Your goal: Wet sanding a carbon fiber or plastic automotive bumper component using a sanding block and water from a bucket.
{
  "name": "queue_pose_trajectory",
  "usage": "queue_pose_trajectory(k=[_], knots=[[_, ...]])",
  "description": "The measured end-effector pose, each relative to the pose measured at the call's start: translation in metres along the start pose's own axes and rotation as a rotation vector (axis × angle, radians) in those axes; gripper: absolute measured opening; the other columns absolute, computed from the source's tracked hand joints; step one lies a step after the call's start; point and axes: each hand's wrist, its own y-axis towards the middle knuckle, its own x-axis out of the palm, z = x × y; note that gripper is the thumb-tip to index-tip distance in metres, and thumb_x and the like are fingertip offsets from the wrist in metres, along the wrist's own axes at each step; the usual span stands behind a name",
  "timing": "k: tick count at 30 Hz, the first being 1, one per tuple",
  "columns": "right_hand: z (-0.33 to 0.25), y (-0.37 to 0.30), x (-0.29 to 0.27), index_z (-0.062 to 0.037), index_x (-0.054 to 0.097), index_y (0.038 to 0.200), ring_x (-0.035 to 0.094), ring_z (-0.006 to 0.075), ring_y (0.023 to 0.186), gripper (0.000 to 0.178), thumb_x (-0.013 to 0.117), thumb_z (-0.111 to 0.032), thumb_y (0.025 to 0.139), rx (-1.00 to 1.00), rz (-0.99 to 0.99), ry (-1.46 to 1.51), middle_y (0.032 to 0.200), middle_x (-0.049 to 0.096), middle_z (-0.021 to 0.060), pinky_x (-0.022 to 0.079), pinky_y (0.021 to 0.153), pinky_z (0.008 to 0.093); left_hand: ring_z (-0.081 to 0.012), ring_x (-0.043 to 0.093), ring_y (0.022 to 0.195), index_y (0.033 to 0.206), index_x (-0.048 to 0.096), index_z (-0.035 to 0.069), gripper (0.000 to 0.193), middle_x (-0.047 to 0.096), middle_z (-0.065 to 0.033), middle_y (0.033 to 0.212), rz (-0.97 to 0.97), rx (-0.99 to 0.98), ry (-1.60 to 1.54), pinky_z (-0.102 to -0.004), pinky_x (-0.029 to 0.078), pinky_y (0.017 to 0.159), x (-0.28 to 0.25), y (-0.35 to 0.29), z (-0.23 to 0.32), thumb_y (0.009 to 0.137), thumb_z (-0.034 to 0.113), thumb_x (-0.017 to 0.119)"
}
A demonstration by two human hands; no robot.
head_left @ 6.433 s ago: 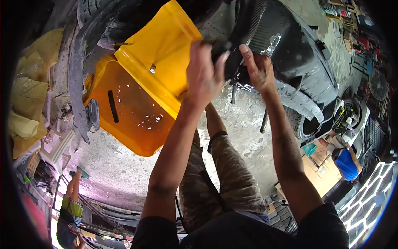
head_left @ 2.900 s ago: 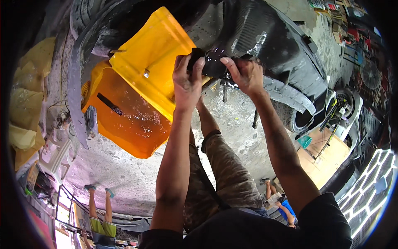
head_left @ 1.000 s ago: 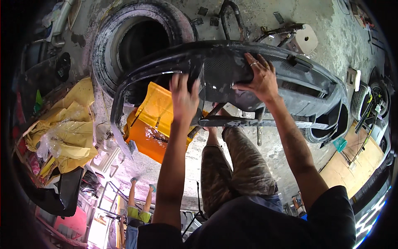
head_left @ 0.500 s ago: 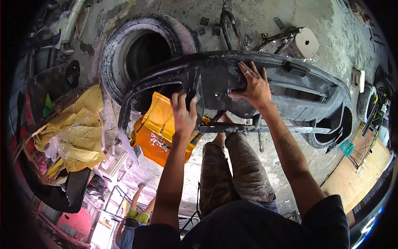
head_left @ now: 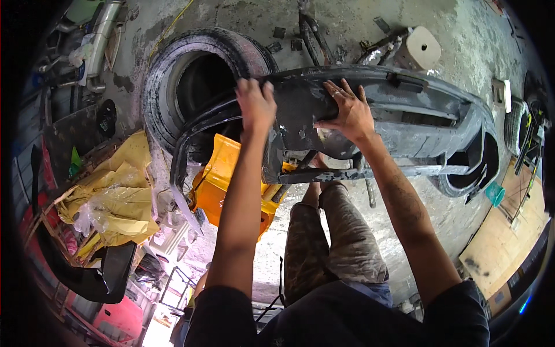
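Observation:
A long black car bumper (head_left: 298, 113) with scuffed, greyish patches lies across in front of me. Its left end overlaps a big worn tyre (head_left: 159, 101), and another tyre (head_left: 454, 186) shows under the right end. My right hand (head_left: 351, 113), with a ring on it, lies flat on the bumper's middle with fingers spread. My left hand (head_left: 256, 109) is at the bumper's far edge, left of the middle. Its fingers are bent and smeared by motion, so whether anything is under them is hidden. Below the left end sits an orange plastic chair (head_left: 218, 165), partly covered by my left forearm.
Crumpled yellow paper (head_left: 133, 205) with clear plastic is heaped at the left, above a black curved panel (head_left: 115, 272). Beyond the bumper are a pale block with a hole (head_left: 424, 49) and dark bars (head_left: 312, 40). At right lie a teal container (head_left: 494, 194) and a wooden board (head_left: 503, 237).
My left hand has moved away from me, from the opening at the bumper's left to its far edge. My right hand stays on the middle. A person at lower left is now mostly hidden.

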Motion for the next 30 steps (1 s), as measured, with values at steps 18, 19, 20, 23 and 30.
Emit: queue_pose_trajectory(k=[18, 19, 20, 23, 30], knots=[[0.047, -0.012, 0.003, -0.0108, 0.038, 0.153, 0.027, 0.0337, 0.150, 0.096, 0.068, -0.065, 0.080, -0.081, 0.028, 0.010, 0.159, 0.038, 0.0064, 0.016, 0.120, 0.0631, -0.0442, 0.053, 0.106, 0.100, 0.060, -0.003, 0.027, 0.054, -0.0236, 0.109, -0.116, 0.054, -0.024, -0.0529, 0.042, 0.094, 0.033, -0.007, 0.061, 0.094, 0.023, 0.062], [0.037, -0.007, -0.001, -0.0108, 0.038, 0.153, 0.027, 0.0337, 0.150, 0.096, 0.068, -0.065, 0.080, -0.109, 0.040, 0.040, 0.159, 0.038, 0.0064, 0.016, 0.120, 0.0631, -0.0429, 0.054, 0.104, 0.098, 0.060, -0.003, 0.026, 0.054, -0.0229, 0.107, -0.079, 0.057, 0.043, -0.0533, 0.043, 0.093, 0.016, 0.017, 0.023, 0.095, 0.023, 0.062], [0.029, -0.010, -0.012, -0.0116, 0.039, 0.153, 0.025, 0.0346, 0.151, 0.096, 0.067, -0.067, 0.080, -0.127, -0.017, 0.056, 0.160, 0.037, 0.0077, 0.016, 0.120, 0.0630, -0.0423, 0.055, 0.100, 0.095, 0.061, -0.005, 0.027, 0.056, -0.0234, 0.103, -0.014, -0.074, 0.128, -0.0525, 0.043, 0.090, 0.003, 0.032, -0.009, 0.094, 0.022, 0.063], [0.063, -0.039, -0.035, -0.0145, 0.039, 0.153, 0.022, 0.0358, 0.151, 0.105, 0.067, -0.075, 0.072, -0.100, -0.123, -0.056, 0.162, 0.032, 0.0097, 0.015, 0.122, 0.0589, -0.0424, 0.054, 0.097, 0.094, 0.059, -0.003, 0.023, 0.055, -0.0227, 0.102, 0.008, -0.062, 0.109, -0.0530, 0.043, 0.088, 0.026, 0.009, 0.027, 0.094, 0.020, 0.062], [0.058, -0.037, -0.039, -0.0176, 0.036, 0.155, 0.022, 0.0329, 0.152, 0.127, 0.071, -0.081, 0.051, -0.168, -0.105, -0.108, 0.163, 0.029, 0.0068, 0.015, 0.124, 0.0520, -0.0427, 0.055, 0.100, 0.093, 0.060, -0.003, 0.029, 0.056, -0.0226, 0.102, -0.081, -0.134, 0.106, -0.0547, 0.041, 0.092, 0.000, 0.035, -0.015, 0.094, 0.027, 0.063]])
